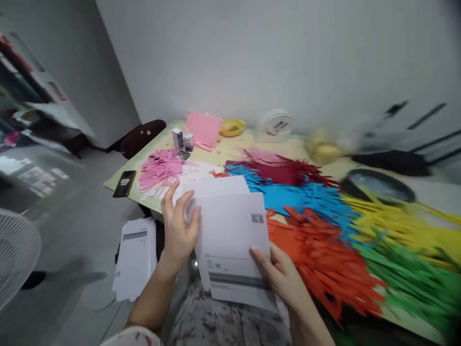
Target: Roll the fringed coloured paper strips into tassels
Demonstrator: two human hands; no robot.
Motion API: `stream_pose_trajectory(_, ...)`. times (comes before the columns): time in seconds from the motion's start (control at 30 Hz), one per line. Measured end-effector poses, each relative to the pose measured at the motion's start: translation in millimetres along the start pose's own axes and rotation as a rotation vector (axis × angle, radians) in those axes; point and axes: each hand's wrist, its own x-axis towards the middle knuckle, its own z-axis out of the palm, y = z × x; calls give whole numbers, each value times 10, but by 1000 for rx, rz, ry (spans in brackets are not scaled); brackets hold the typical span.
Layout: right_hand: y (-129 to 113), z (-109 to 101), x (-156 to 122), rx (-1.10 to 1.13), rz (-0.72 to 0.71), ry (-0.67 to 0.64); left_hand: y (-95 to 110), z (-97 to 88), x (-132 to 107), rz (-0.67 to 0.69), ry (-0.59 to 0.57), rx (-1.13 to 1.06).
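White printed papers are pinched between the hands, by the right hand. At their left edge, the left hand is held spread; contact cannot be told. Beside the right hand, orange strips are strewn across the table.

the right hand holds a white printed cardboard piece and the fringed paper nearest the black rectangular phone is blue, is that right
Not blue: in the head view, it is pink fringed paper that lies nearest the black rectangular phone. The rest stands: the right hand holds the white printed cardboard piece.
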Motion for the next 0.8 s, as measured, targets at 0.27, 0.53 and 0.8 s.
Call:
stream_pose_trajectory(0.27,446,-259,-434,123,82,237,261,751,-95,-256,-272,-336)
stream_pose_trajectory(0.53,673,-380,-597,68,105,323,490,890,-110,-321,-423,-376)
stream_pose_trajectory(0.8,784,-345,-673,200,223,460,473,945,-155,-357,-836,-688)
